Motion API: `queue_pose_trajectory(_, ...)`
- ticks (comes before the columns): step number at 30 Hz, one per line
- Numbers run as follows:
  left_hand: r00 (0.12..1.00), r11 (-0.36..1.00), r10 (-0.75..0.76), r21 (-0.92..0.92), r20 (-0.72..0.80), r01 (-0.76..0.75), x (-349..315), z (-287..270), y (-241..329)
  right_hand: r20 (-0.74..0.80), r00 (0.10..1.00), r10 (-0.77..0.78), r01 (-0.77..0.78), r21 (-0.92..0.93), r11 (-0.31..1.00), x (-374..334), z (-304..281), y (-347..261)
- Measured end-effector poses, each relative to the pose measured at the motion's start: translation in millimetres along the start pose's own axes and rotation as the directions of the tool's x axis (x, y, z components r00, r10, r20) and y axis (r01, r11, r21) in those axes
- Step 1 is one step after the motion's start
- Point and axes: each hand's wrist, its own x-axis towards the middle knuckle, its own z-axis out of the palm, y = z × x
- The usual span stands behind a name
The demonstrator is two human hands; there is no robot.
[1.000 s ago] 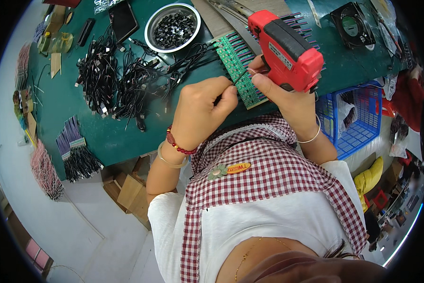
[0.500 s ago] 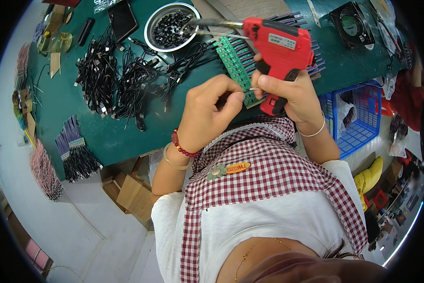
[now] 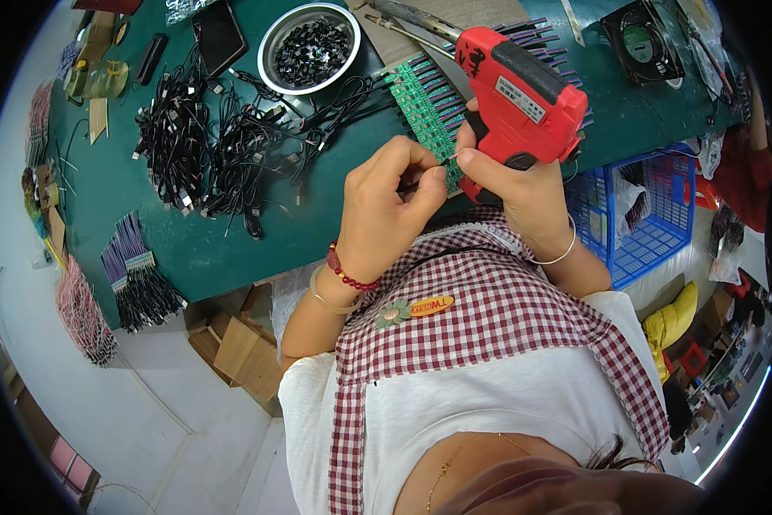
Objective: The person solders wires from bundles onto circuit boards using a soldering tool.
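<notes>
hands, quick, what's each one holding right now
Left hand: closed, pinching a small part against the green circuit board strip.
Right hand: closed around the grip of the red glue gun.

Checked apron over a white top, bare arms with wrist jewellery

The person wears a white short-sleeved top (image 3: 480, 412) under a red-and-white checked apron (image 3: 489, 309) whose straps run down over both shoulders; a small flower-shaped badge with an orange tag (image 3: 412, 311) is pinned on its chest. The left hand (image 3: 390, 206) has a dark red bead bracelet (image 3: 347, 273) and a thin pale bangle (image 3: 326, 299) at the wrist. The right hand (image 3: 523, 193) has a thin silver bangle (image 3: 558, 256). A fine gold chain (image 3: 450, 463) hangs at the neck.
</notes>
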Motion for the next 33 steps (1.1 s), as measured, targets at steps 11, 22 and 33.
queue_pose_trajectory(11,0.992,0.996,0.060,0.079,-0.108,-0.051,0.9,3.3,1.2,-0.023,1.000,-0.002,-0.002,-0.147,0.989,-0.2,-14.3,-6.1)
queue_pose_trajectory(22,0.978,0.964,0.201,0.188,-0.046,-0.189,1.2,6.3,-1.2,0.009,0.994,0.106,-0.106,0.012,0.994,-0.8,-4.9,1.6)
queue_pose_trajectory(33,0.963,0.937,0.266,0.242,-0.030,-0.251,1.4,7.8,-4.3,-0.014,0.998,0.068,-0.068,0.000,0.998,2.7,-5.3,5.4)
